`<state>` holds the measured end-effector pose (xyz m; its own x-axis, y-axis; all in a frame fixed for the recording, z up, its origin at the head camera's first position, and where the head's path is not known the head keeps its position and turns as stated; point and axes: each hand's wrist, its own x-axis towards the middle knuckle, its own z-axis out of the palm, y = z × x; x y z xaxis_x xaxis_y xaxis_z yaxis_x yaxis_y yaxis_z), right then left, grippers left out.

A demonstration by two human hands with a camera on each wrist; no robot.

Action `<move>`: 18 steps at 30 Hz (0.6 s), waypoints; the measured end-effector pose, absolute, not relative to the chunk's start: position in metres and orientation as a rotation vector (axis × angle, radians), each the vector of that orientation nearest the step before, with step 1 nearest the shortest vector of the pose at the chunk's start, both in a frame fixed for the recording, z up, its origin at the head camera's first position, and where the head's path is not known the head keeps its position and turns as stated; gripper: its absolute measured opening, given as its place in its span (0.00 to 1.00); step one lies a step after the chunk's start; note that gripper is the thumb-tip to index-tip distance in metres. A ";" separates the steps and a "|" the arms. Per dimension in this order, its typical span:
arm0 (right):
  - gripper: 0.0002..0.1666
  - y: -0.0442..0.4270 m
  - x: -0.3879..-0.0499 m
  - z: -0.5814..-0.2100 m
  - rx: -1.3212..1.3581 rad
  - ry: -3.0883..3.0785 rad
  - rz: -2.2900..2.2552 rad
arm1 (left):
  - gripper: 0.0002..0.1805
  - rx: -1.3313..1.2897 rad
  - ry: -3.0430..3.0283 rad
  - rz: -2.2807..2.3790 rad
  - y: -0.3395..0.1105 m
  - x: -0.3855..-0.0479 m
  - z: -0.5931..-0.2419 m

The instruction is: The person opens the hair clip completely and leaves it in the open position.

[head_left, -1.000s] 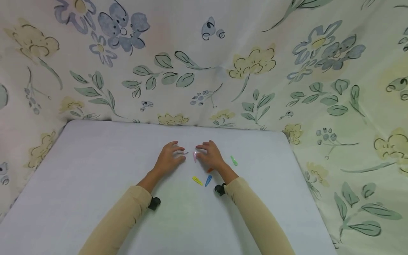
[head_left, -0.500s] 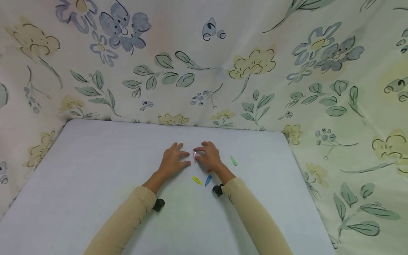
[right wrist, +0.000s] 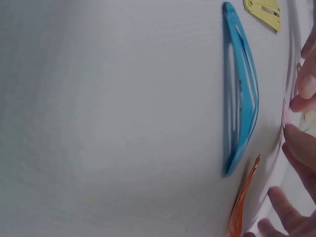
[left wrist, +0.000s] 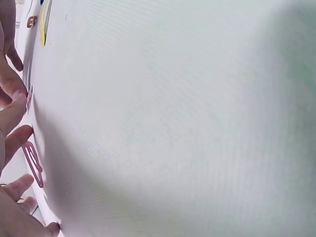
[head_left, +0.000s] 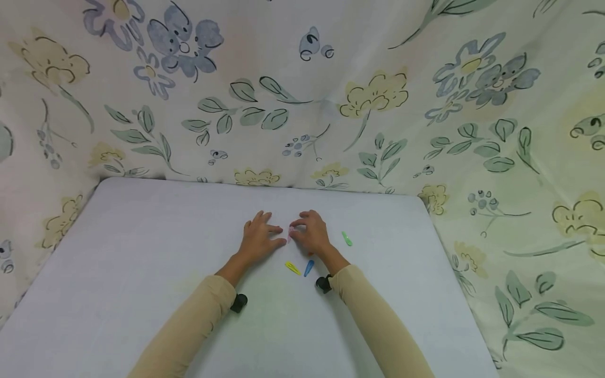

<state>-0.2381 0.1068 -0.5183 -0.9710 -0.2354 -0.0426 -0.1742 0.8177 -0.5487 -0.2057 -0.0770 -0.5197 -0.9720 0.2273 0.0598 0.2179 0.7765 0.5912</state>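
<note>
My right hand [head_left: 311,233] pinches a pink snap hair clip [head_left: 290,233] between thumb and forefinger, close to the tabletop. To its left, my left hand [head_left: 257,240] has its fingers spread and loosely bent, thumb tip near the pink clip. A mauve hair clip [left wrist: 33,165] lies under the left hand's fingers in the left wrist view; the head view hides it. An orange clip [right wrist: 239,212] lies below the right palm, mostly covered in the head view.
A yellow clip [head_left: 292,268] and a blue clip [head_left: 309,268] lie nearer me on the white table [head_left: 156,252]. A green clip [head_left: 347,238] is right of my right hand. Flowered cloth [head_left: 264,142] hangs behind the table's back edge.
My left hand has moved right, toward the pink clip, and now covers the mauve clip. My right hand's fingers have drawn together on the pink clip, which has shifted slightly.
</note>
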 end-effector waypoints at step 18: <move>0.06 0.118 -0.233 -0.509 -0.248 2.750 -1.200 | 0.13 0.371 2.936 1.066 -0.075 -0.208 -0.518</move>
<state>-0.2334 0.1179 -0.5086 -0.9779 -0.2021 -0.0539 -0.0979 0.6702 -0.7357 -0.2075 -0.0748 -0.5184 -0.9722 0.2190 0.0832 0.2214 0.7426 0.6321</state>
